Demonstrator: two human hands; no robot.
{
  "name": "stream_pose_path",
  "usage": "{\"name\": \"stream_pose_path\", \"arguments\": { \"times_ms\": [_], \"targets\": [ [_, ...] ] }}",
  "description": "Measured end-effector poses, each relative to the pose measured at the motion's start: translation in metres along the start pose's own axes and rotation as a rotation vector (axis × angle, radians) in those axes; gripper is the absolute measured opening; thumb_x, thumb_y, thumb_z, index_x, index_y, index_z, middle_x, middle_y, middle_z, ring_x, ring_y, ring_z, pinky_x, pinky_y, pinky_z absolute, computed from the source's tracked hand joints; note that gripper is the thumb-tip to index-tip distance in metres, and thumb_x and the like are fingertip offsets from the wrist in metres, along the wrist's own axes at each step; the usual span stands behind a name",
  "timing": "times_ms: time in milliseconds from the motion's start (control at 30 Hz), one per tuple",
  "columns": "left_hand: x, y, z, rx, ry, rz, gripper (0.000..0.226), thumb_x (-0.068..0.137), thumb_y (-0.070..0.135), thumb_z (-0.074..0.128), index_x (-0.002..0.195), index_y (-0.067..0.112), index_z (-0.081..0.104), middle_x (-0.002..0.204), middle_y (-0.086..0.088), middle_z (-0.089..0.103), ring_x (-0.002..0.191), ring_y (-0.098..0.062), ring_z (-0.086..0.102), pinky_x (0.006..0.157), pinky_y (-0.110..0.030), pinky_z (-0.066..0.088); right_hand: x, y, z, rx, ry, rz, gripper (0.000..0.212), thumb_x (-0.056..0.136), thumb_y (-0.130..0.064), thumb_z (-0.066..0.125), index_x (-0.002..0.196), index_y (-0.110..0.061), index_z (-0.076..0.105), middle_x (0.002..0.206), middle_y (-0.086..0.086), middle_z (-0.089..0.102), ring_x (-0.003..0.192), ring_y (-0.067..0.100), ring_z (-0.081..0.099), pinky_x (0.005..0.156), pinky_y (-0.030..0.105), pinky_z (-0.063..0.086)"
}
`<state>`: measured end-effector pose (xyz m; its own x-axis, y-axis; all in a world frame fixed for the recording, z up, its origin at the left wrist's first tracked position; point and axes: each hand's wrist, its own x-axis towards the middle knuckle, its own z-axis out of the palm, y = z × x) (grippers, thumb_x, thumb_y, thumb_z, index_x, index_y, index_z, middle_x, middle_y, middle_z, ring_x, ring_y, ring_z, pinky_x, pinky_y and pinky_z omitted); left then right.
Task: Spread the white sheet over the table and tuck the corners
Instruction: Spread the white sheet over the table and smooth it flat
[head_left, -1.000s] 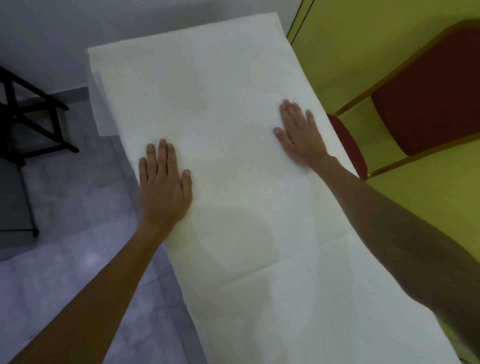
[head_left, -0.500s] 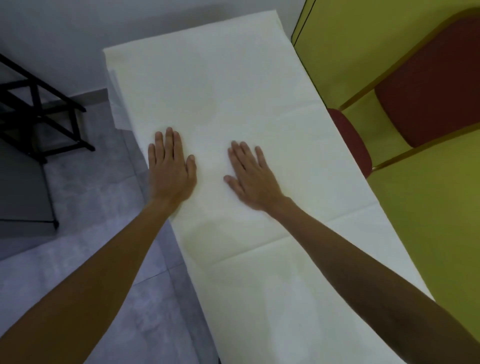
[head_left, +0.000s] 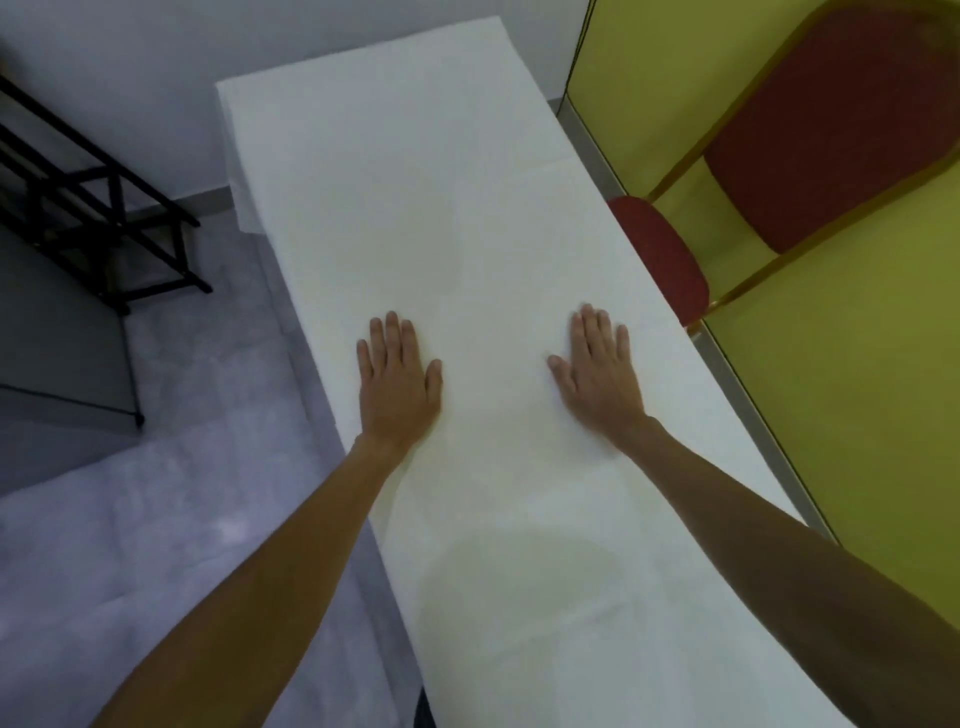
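The white sheet (head_left: 447, 208) lies flat along the whole long, narrow table, with faint fold creases across it. Its far left corner hangs loose over the table's end. My left hand (head_left: 397, 382) rests palm down on the sheet near the left edge, fingers together and flat. About a hand's width to the right, my right hand (head_left: 600, 374) also presses flat on the sheet, closer to the right edge. Neither hand holds any cloth. The table itself is hidden under the sheet.
A yellow wall panel with red padded shapes (head_left: 841, 135) runs close along the table's right side. A black metal rack (head_left: 98, 208) stands on the grey floor (head_left: 156, 493) to the left. A pale wall closes off the far end.
My right hand swept left toward the left hand, then back out to the right. Both hands now lie nearer to me on the sheet, and the view has shifted.
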<state>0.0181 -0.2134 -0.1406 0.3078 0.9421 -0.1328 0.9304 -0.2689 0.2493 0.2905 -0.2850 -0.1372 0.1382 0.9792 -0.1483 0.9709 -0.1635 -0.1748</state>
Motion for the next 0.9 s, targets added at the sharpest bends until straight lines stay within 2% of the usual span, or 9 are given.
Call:
{"name": "stream_pose_path", "arguments": {
  "times_ms": [100, 200, 367, 600, 667, 767, 900],
  "targets": [
    [-0.052, 0.039, 0.021, 0.017, 0.029, -0.046, 0.068, 0.1, 0.042, 0.024, 0.153, -0.001, 0.02, 0.162, -0.021, 0.015, 0.151, -0.038, 0.009, 0.122, -0.054, 0.01, -0.031, -0.029, 0.016, -0.023, 0.024, -0.146, 0.074, 0.106, -0.052, 0.02, 0.156, 0.002, 0.024, 0.165, 0.021, 0.02, 0.154, 0.036, 0.016, 0.124, 0.057, 0.012],
    [-0.099, 0.071, 0.04, 0.009, 0.058, -0.113, 0.069, 0.1, 0.043, 0.024, 0.154, 0.0, 0.016, 0.163, -0.02, 0.012, 0.151, -0.037, 0.005, 0.123, -0.053, 0.007, -0.066, -0.028, 0.025, -0.024, 0.005, -0.187, 0.075, 0.105, -0.054, 0.016, 0.157, 0.0, 0.022, 0.166, 0.019, 0.019, 0.155, 0.034, 0.014, 0.124, 0.055, 0.011],
    [-0.174, 0.112, 0.066, 0.013, 0.107, -0.199, 0.072, 0.1, 0.047, 0.023, 0.155, 0.001, 0.014, 0.163, -0.02, 0.01, 0.151, -0.037, 0.003, 0.123, -0.052, 0.004, -0.124, 0.041, 0.029, 0.004, 0.078, -0.134, 0.075, 0.105, -0.053, 0.019, 0.157, 0.0, 0.022, 0.166, 0.018, 0.018, 0.154, 0.034, 0.014, 0.125, 0.054, 0.009],
    [-0.304, 0.148, 0.088, 0.008, 0.086, -0.22, 0.073, 0.1, 0.048, 0.023, 0.155, 0.001, 0.011, 0.164, -0.02, 0.007, 0.152, -0.036, 0.001, 0.123, -0.053, 0.007, -0.237, 0.167, 0.016, -0.003, 0.058, -0.012, 0.076, 0.105, -0.056, 0.015, 0.159, -0.002, 0.014, 0.167, 0.017, 0.013, 0.155, 0.035, 0.009, 0.125, 0.055, 0.01],
    [-0.338, 0.16, 0.094, 0.002, 0.068, -0.211, 0.075, 0.1, 0.048, 0.026, 0.154, 0.0, 0.011, 0.163, -0.02, 0.007, 0.152, -0.036, 0.0, 0.122, -0.054, 0.008, -0.275, 0.17, 0.018, -0.001, 0.038, 0.004, 0.079, 0.104, -0.058, 0.016, 0.158, -0.001, 0.015, 0.167, 0.019, 0.013, 0.155, 0.037, 0.009, 0.125, 0.055, 0.009],
    [-0.388, 0.187, 0.101, -0.039, 0.04, -0.213, 0.076, 0.099, 0.047, 0.03, 0.154, -0.001, 0.011, 0.163, -0.02, 0.006, 0.152, -0.036, 0.0, 0.122, -0.055, 0.01, -0.336, 0.148, 0.03, -0.012, -0.034, -0.098, 0.08, 0.103, -0.06, 0.015, 0.159, -0.003, 0.009, 0.168, 0.017, 0.004, 0.156, 0.034, 0.0, 0.125, 0.055, 0.004],
    [-0.454, 0.215, 0.114, -0.061, -0.012, -0.219, 0.077, 0.099, 0.049, 0.031, 0.156, 0.003, 0.006, 0.165, -0.015, -0.001, 0.152, -0.03, -0.006, 0.123, -0.053, 0.008, -0.399, 0.119, 0.045, 0.016, -0.032, -0.17, 0.08, 0.104, -0.058, 0.021, 0.159, -0.001, 0.011, 0.168, 0.019, 0.005, 0.156, 0.035, 0.002, 0.125, 0.057, 0.006]
  ]
}}
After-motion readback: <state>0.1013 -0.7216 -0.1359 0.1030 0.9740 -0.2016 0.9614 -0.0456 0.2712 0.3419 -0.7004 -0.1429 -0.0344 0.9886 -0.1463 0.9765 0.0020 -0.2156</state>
